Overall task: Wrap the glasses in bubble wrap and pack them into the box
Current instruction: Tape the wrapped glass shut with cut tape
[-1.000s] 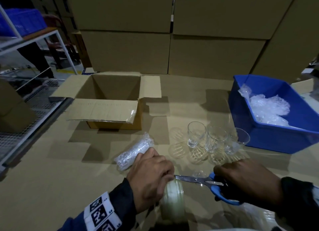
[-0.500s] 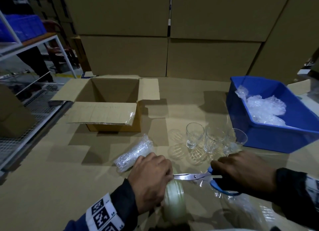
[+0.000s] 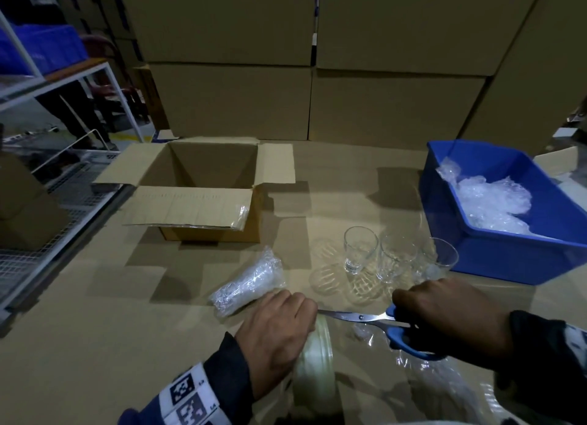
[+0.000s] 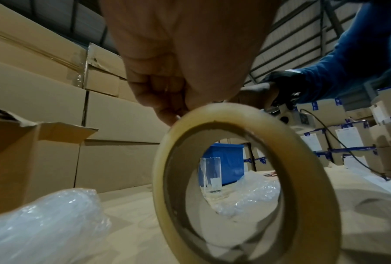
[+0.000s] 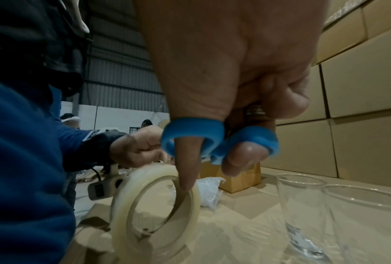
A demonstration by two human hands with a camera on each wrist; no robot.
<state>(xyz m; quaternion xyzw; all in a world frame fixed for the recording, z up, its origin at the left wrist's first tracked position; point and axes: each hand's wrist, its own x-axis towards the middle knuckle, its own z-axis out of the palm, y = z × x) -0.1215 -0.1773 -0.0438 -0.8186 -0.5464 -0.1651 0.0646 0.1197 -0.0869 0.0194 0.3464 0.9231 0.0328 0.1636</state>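
My left hand [image 3: 279,329] pinches the free end of clear tape above the tape roll [image 3: 314,370], which stands on edge on the table; in the left wrist view the roll [image 4: 246,178] fills the middle. My right hand [image 3: 444,316] grips blue-handled scissors [image 3: 378,321], thumb and finger through the loops [image 5: 219,142], blades closed and pointing left at the tape. Three bare glasses [image 3: 360,253] stand just beyond the hands. A glass wrapped in bubble wrap [image 3: 251,281] lies to the left of my left hand. The open cardboard box [image 3: 203,186] sits further back on the left.
A blue bin [image 3: 495,214] holding bubble wrap stands at the right. Loose bubble wrap [image 3: 444,380] lies under my right forearm. Stacked cartons [image 3: 317,59] wall off the back of the table. A wire shelf [image 3: 47,202] runs along the left edge.
The scissor blades have closed on the tape beside my left hand. Both hands stay in about the same place; the view has shifted slightly.
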